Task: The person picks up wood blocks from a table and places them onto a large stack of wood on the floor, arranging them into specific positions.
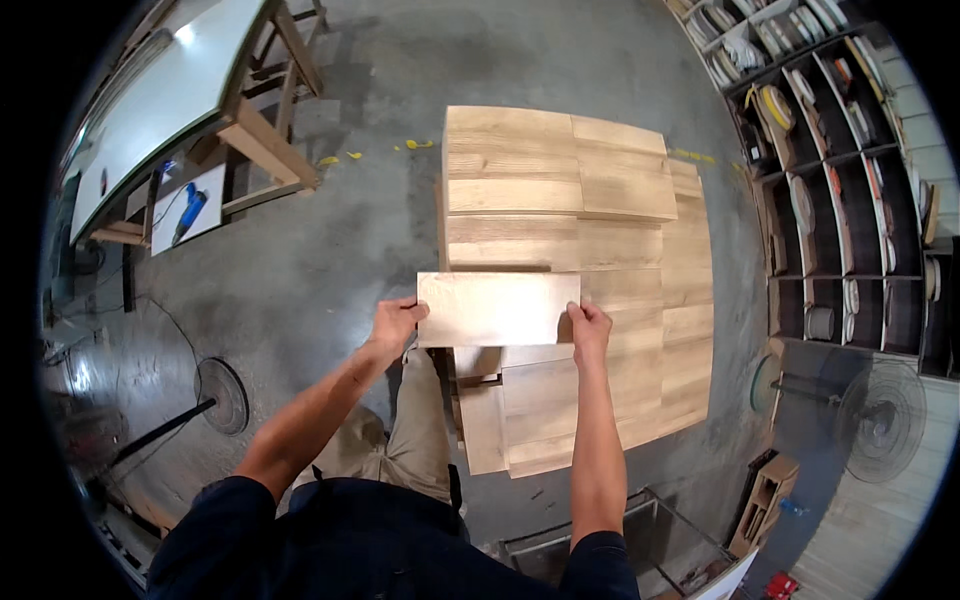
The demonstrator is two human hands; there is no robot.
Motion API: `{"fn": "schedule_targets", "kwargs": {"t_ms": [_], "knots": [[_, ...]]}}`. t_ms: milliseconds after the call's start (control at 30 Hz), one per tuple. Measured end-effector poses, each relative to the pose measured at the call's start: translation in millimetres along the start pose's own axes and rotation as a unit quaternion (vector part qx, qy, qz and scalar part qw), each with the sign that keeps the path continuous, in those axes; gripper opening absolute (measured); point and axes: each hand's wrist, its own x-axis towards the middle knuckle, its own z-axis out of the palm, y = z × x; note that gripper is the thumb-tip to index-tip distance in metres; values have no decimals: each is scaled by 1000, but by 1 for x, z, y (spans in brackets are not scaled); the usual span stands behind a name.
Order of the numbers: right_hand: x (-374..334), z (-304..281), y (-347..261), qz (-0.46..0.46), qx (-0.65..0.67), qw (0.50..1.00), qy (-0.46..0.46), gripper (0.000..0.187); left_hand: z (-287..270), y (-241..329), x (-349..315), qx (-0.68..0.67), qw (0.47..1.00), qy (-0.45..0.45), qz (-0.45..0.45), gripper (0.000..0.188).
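Observation:
Between my two hands is a rectangular wood-grain board [498,310], held level above the stack. My left hand [398,322] grips its left end, thumb on top and fingers curled at the edge. At the right end my right hand [588,324] pinches the board and casts a small shadow on it. Below and beyond lies a large stack of similar light wood-grain boards [620,340], laid side by side in uneven tiers. The far part of the stack [515,165] rises higher than the rest. The held board hides part of the tier under it.
A white-topped workbench [165,110] on wooden legs stands at far left, with a blue tool [190,208] on its lower shelf. Along the right, a dark shelf unit [840,200] holds rolls of edging strip. Fans [880,420] flank both sides; one has a round base [222,395].

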Motion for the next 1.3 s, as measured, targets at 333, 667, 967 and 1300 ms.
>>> {"fn": "schedule_targets", "kwargs": {"t_ms": [333, 667, 967, 1300], "knots": [[123, 30, 1, 14, -81, 996, 14, 28, 47, 34, 103, -55, 997, 11, -50, 26], [145, 42, 6, 13, -107, 993, 46, 30, 60, 43, 106, -74, 989, 66, -108, 28], [141, 43, -7, 86, -84, 992, 47, 33, 56, 35, 112, -8, 997, 46, -67, 28], [141, 51, -9, 67, -167, 983, 39, 34, 70, 53, 113, -13, 993, 16, -113, 30]]}}
